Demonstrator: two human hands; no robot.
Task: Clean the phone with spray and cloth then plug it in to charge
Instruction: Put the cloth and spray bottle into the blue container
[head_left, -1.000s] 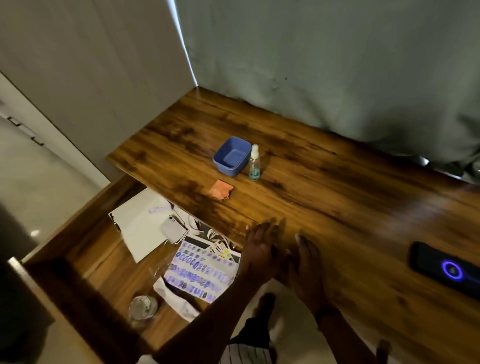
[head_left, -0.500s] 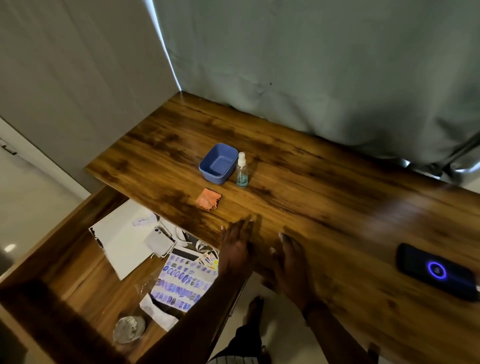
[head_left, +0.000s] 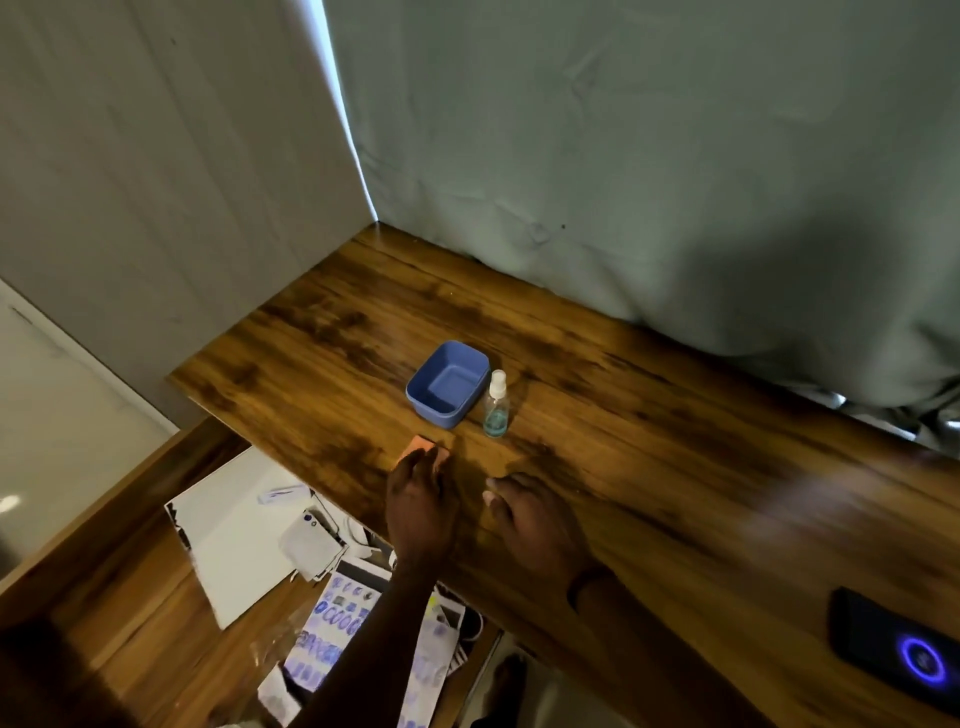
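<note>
A small clear spray bottle (head_left: 495, 404) with a white cap stands upright on the wooden desk (head_left: 649, 415), right of a blue tub (head_left: 448, 383). An orange cloth (head_left: 422, 446) lies in front of the tub, partly hidden under the fingertips of my left hand (head_left: 420, 504), which is open above it. My right hand (head_left: 535, 519) hovers open over the desk, palm down, a little to the right. A dark phone (head_left: 898, 652) with a glowing blue ring lies flat at the desk's right front edge. A pale flip phone (head_left: 310, 543) lies in the open drawer.
An open drawer (head_left: 130, 623) at lower left holds a white sheet (head_left: 234, 530), printed cards, a small white item and plastic wrap. A grey-green curtain (head_left: 649, 156) hangs behind the desk. A wall stands at left.
Both hands have moved forward over the desk; my left hand now reaches the orange cloth. The view has shifted, so the desk objects sit lower and closer.
</note>
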